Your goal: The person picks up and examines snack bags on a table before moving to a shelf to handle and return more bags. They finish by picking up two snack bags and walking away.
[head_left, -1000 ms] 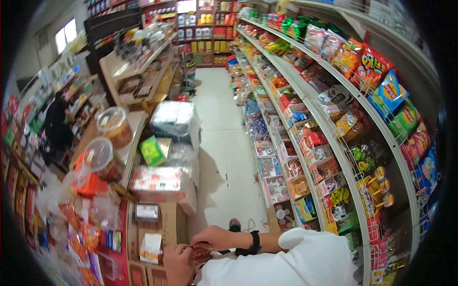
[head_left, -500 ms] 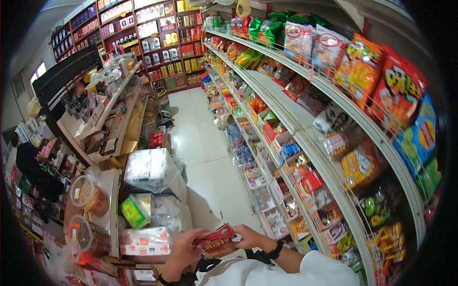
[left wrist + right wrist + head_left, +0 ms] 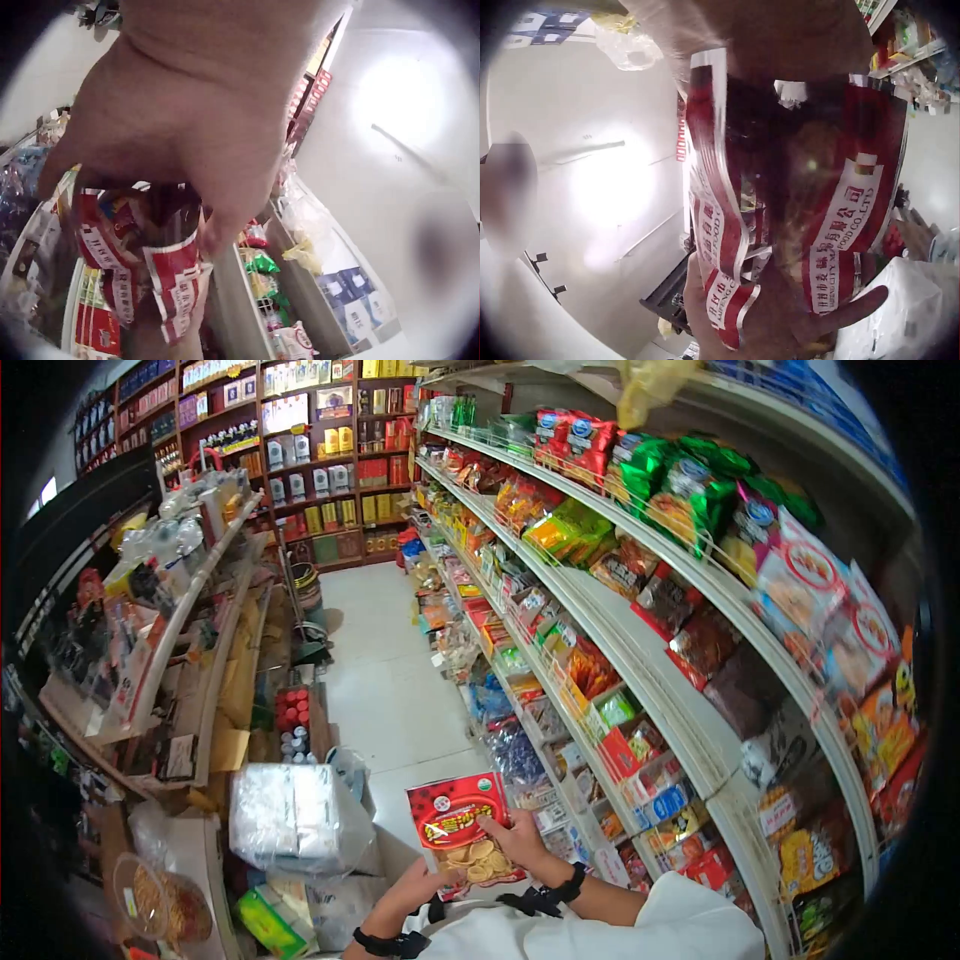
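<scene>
A red snack bag (image 3: 468,830) with yellow rings shown on its lower half is held up in front of the body in the head view. The right hand (image 3: 522,840) grips its right edge, thumb on the front. At its lower left is the left hand (image 3: 418,888), with fingers against the bag's edge. The left wrist view shows the left hand (image 3: 180,127) over the red and white bag (image 3: 105,247), its fingers partly hidden. In the right wrist view the bag (image 3: 862,180) fills the middle, with fingers of a hand below it.
Shelves (image 3: 600,620) of packaged snacks run along the right. On the left stand a cluttered rack (image 3: 190,630), a wrapped white pack (image 3: 290,815), a green box (image 3: 270,922) and a clear tub (image 3: 165,905). A tiled aisle (image 3: 375,660) leads to shelves at the back.
The bag has been raised and turned so its front shows fully. The left hand has slid down to its lower left corner. The head view has moved forward along the aisle.
</scene>
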The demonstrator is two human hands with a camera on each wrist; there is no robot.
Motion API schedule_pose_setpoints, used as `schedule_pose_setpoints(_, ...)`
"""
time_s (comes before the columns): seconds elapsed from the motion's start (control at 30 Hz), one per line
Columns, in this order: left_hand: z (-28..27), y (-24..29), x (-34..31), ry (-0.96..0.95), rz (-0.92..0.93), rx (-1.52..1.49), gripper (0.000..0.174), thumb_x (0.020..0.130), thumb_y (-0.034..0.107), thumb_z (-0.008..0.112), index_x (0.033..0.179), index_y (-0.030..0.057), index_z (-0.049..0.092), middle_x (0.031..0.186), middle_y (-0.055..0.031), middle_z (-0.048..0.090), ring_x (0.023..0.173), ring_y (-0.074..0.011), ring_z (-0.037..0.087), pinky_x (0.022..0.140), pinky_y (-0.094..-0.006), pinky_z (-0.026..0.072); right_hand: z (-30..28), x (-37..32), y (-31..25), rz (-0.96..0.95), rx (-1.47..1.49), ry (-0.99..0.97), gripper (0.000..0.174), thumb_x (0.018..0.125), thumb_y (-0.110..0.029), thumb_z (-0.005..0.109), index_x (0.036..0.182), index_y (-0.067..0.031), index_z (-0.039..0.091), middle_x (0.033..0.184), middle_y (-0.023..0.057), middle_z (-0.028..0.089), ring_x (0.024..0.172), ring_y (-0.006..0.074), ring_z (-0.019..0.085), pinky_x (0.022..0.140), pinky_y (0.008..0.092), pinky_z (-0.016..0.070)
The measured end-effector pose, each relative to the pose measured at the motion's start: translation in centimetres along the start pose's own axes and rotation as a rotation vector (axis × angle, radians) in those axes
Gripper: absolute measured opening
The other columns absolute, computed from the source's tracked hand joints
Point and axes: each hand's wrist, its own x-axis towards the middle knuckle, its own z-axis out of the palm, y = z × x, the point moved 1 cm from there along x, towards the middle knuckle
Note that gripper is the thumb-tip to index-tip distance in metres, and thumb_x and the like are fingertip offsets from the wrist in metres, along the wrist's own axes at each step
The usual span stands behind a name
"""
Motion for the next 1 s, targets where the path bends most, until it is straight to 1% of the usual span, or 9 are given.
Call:
schedule_pose_setpoints(0.27, -7.5, 11.3, 13.9, -0.007, 0.031, 0.098, 0.052, 0.090, 0.013, 0.079, 0.135, -0.0001, 0.055, 0.119, -0.0077, 0.070, 0.105, -0.0157, 0.066, 0.091, -0.0306, 0.0538, 1.9, 16.6, 0.1, 0.163, 0.005, 0.121, 0.026, 0.101, -0.021, 0.067, 0.115, 0.0014, 0.070, 0.102, 0.0074, 0.075, 0.088, 0.0117, 0.069, 0.079, 0.0285, 0.0567)
schedule_pose_setpoints(0.33, -8.6, 13.2, 17.0, 0.024, 0.041, 0.063, 0.050, 0.091, 0.010, 0.077, 0.135, 0.0005, 0.056, 0.120, -0.0087, 0.070, 0.108, -0.0169, 0.067, 0.094, -0.0327, 0.0546, 1.8, 20.3, 1.3, 0.267, 0.286, 0.140, 0.027, 0.101, -0.019, 0.066, 0.120, 0.0006, 0.067, 0.106, 0.0083, 0.074, 0.090, 0.0141, 0.070, 0.082, 0.0301, 0.0576)
schedule_pose_setpoints(0.5, -14.8, 17.8, 28.9, 0.020, -0.070, -0.197, 0.046, 0.092, 0.008, 0.074, 0.135, 0.0008, 0.057, 0.126, -0.0109, 0.068, 0.112, -0.0214, 0.068, 0.098, -0.0367, 0.0547, -1.0, 32.1, 1.6, 0.312, 0.371, -0.024, 0.054, 0.100, -0.021, 0.068, 0.147, -0.0047, 0.045, 0.139, 0.0099, 0.058, 0.123, 0.0158, 0.058, 0.104, 0.0331, 0.0486)
schedule_pose_setpoints(0.57, -18.0, 19.5, 34.4, 0.076, -0.068, -0.154, 0.048, 0.090, 0.007, 0.071, 0.135, 0.0006, 0.056, 0.123, -0.0124, 0.070, 0.106, -0.0226, 0.071, 0.092, -0.0380, 0.0593, -2.3, 37.6, 0.6, 0.241, 0.387, -0.082, 0.055, 0.099, -0.023, 0.070, 0.144, -0.0032, 0.045, 0.137, 0.0097, 0.059, 0.122, 0.0155, 0.058, 0.104, 0.0333, 0.0490)
schedule_pose_setpoints(0.63, -19.6, 24.1, 38.9, 0.092, 0.011, -0.150, 0.047, 0.090, 0.005, 0.071, 0.135, -0.0006, 0.055, 0.124, -0.0138, 0.069, 0.105, -0.0239, 0.072, 0.092, -0.0388, 0.0597, -3.9, 43.7, -0.2, 0.159, 0.351, -0.260, 0.060, 0.097, -0.026, 0.073, 0.144, -0.0024, 0.045, 0.136, 0.0092, 0.058, 0.121, 0.0148, 0.057, 0.104, 0.0327, 0.0486)
schedule_pose_setpoints(0.77, -21.8, 34.4, 46.0, 0.106, 0.011, -0.167, 0.051, 0.092, 0.007, 0.071, 0.138, -0.0004, 0.052, 0.129, -0.0143, 0.067, 0.115, -0.0240, 0.068, 0.100, -0.0387, 0.0553, -6.1, 55.5, -3.9, 0.166, 0.107, -0.313, 0.053, 0.102, -0.029, 0.067, 0.145, -0.0060, 0.047, 0.130, 0.0091, 0.062, 0.114, 0.0133, 0.060, 0.098, 0.0303, 0.0504)
schedule_pose_setpoints(0.83, -24.4, 37.6, 50.8, 0.097, 0.066, -0.175, 0.050, 0.094, 0.014, 0.069, 0.138, -0.0007, 0.051, 0.127, -0.0163, 0.067, 0.108, -0.0262, 0.071, 0.087, -0.0412, 0.0617, -6.5, 61.1, -3.2, 0.144, 0.225, -0.125, 0.051, 0.106, -0.042, 0.055, 0.143, -0.0068, 0.050, 0.112, 0.0075, 0.065, 0.100, 0.0139, 0.063, 0.088, 0.0309, 0.0529)
schedule_pose_setpoints(0.9, -27.1, 40.2, 55.2, 0.065, 0.061, -0.222, 0.051, 0.097, 0.023, 0.067, 0.138, -0.0010, 0.050, 0.123, -0.0177, 0.068, 0.102, -0.0278, 0.073, 0.075, -0.0431, 0.0652, -7.7, 64.9, -5.2, 0.184, 0.320, -0.075, 0.051, 0.107, -0.045, 0.051, 0.142, -0.0076, 0.050, 0.110, 0.0089, 0.065, 0.100, 0.0164, 0.064, 0.086, 0.0337, 0.0545)
schedule_pose_setpoints(1.0, -29.2, 46.1, 61.1, -0.001, 0.044, -0.328, 0.057, 0.096, 0.029, 0.068, 0.140, -0.0018, 0.048, 0.122, -0.0198, 0.068, 0.100, -0.0293, 0.074, 0.076, -0.0430, 0.0663, -9.9, 69.9, -5.5, 0.188, 0.416, 0.014, 0.056, 0.108, -0.051, 0.043, 0.141, -0.0069, 0.051, 0.110, 0.0138, 0.068, 0.102, 0.0233, 0.068, 0.085, 0.0389, 0.0573)
